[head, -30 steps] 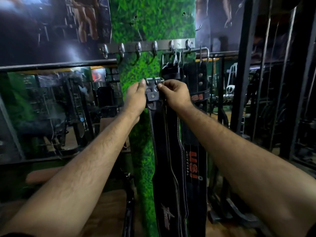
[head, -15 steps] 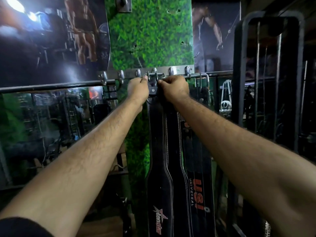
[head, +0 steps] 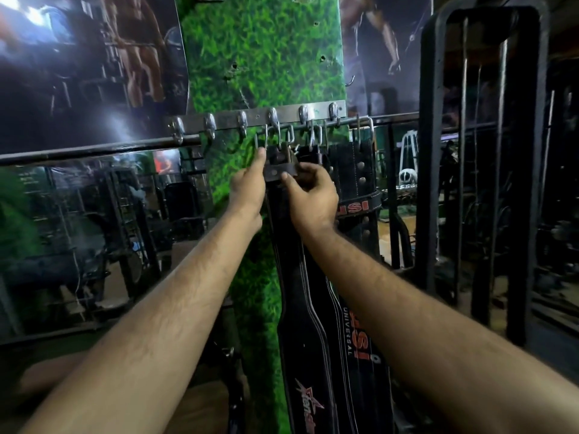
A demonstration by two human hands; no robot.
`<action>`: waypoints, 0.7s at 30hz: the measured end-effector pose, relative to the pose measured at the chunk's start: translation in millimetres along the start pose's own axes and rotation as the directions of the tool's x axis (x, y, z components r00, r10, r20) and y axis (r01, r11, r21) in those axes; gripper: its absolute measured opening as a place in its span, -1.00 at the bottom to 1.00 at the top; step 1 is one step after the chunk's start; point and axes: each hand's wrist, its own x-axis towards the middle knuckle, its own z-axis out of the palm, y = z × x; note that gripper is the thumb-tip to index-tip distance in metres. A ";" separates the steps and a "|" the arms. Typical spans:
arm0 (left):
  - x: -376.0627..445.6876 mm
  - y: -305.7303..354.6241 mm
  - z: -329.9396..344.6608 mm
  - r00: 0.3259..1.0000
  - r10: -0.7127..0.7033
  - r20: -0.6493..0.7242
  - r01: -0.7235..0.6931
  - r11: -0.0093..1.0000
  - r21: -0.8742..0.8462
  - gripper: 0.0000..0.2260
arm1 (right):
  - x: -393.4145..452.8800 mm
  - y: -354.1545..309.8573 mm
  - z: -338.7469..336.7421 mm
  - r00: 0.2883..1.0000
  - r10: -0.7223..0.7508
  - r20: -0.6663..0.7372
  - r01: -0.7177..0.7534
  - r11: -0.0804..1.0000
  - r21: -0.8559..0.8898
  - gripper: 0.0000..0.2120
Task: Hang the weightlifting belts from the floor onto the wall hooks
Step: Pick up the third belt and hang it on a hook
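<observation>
A black weightlifting belt with a star logo hangs straight down against the green grass-print panel. Its metal buckle sits at a hook of the steel hook rail. My left hand touches the belt's top from the left, fingers extended up to the buckle. My right hand pinches the leather tab just under the buckle. Two more black belts hang to the right on the same rail; one shows orange USI lettering.
Three hooks at the rail's left end carry nothing. A dark horizontal bar runs below the posters, with mirrors underneath. A black steel rack frame stands close on the right. A padded bench lies low at left.
The buckle went up to the rail and now hangs on a hook. Both hands have dropped slightly below the rail; my right hand's grip has loosened to a pinch on the tab.
</observation>
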 end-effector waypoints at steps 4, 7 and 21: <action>-17.7 -26.2 -5.5 0.996 -0.039 0.086 0.047 0.994 -0.102 -0.74 | -15.0 33.5 -10.6 0.978 0.097 0.187 -0.088 0.995 -0.056 -0.90; -34.3 -44.4 -6.4 0.994 -0.027 0.108 0.031 0.999 -0.041 -0.90 | -24.7 48.6 -22.8 0.949 0.114 0.293 -0.090 0.991 -0.097 -0.67; -123.8 -187.2 -47.6 0.991 -0.117 0.066 0.100 0.971 0.218 -0.60 | -115.0 159.0 -88.1 0.761 0.329 0.559 -0.192 0.938 -0.290 -0.40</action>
